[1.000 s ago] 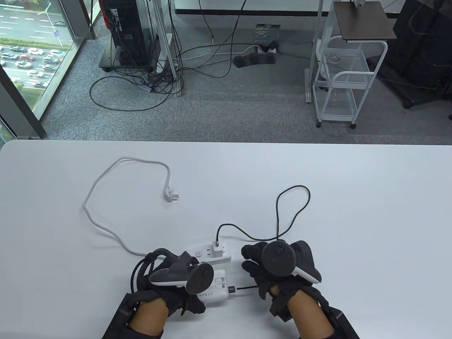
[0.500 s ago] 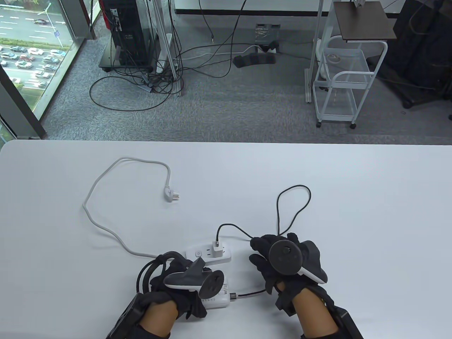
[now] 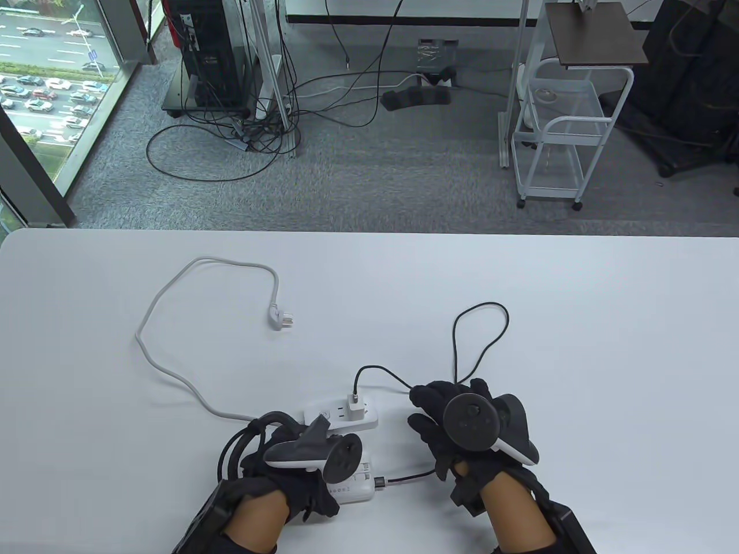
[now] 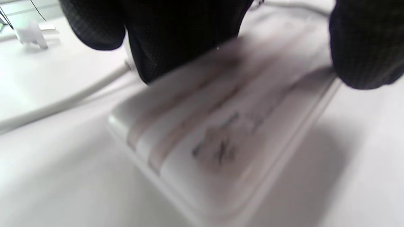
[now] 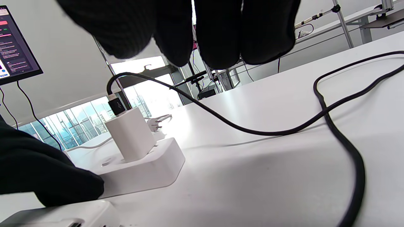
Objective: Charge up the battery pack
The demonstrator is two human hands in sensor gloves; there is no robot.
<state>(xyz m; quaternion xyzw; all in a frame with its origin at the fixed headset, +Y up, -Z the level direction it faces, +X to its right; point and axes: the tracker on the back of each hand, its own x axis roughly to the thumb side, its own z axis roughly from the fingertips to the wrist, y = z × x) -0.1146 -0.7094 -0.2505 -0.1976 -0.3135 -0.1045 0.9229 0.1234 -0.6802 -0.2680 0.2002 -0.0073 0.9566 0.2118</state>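
Note:
The white battery pack [image 3: 357, 488] lies on the table near the front edge. My left hand [image 3: 306, 490] grips it from above; in the left wrist view its fingers [image 4: 176, 31] press on the blurred pack [image 4: 221, 126]. A black cable [image 3: 479, 346] is plugged into the pack's right end [image 3: 379, 482]. It loops back to a white charger [image 3: 356, 408] seated in the white power strip [image 3: 323, 414]. My right hand [image 3: 430, 415] hovers right of the strip, holding nothing. In the right wrist view its fingers [image 5: 217, 31] hang above the cable [image 5: 331, 113], charger [image 5: 129, 135] and strip [image 5: 148, 170].
The strip's grey cord [image 3: 173, 375] curves left and back, and its plug [image 3: 281, 318] lies loose on the table. The white table [image 3: 577, 317] extends far to the right and back. Beyond its far edge are floor cables and a white cart [image 3: 554, 133].
My right hand has let go of the cable end at the pack and drawn back up and to the right. My left hand and the pack have shifted slightly right.

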